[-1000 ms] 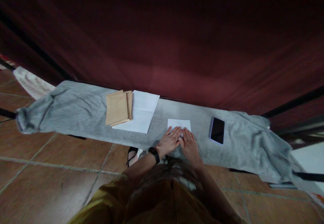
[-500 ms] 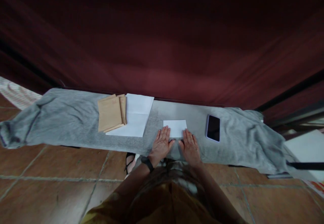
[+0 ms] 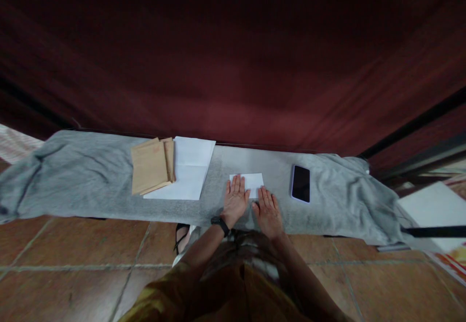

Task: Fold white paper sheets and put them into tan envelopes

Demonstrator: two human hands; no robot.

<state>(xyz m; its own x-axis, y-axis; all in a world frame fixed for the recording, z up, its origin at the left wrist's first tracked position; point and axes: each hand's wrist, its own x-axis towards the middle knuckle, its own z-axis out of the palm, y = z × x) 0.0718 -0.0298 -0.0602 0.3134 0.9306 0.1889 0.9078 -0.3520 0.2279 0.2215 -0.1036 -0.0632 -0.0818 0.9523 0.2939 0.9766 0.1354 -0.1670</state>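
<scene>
The small white paper [image 3: 254,181] lies on the grey desk [image 3: 276,167]; left grip [image 3: 236,200] flat on top, right grip [image 3: 268,213] flat at its edge, both pinching nothing, so pushing sideways could wrinkle it

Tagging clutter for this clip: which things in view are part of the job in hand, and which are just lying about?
In use:
small white paper: left hand flat on it, right hand at its near right corner
grey cloth, beneath it

Apparently just lying about, untouched:
phone
brown paper stack
larger white paper, partly under that stack
</scene>
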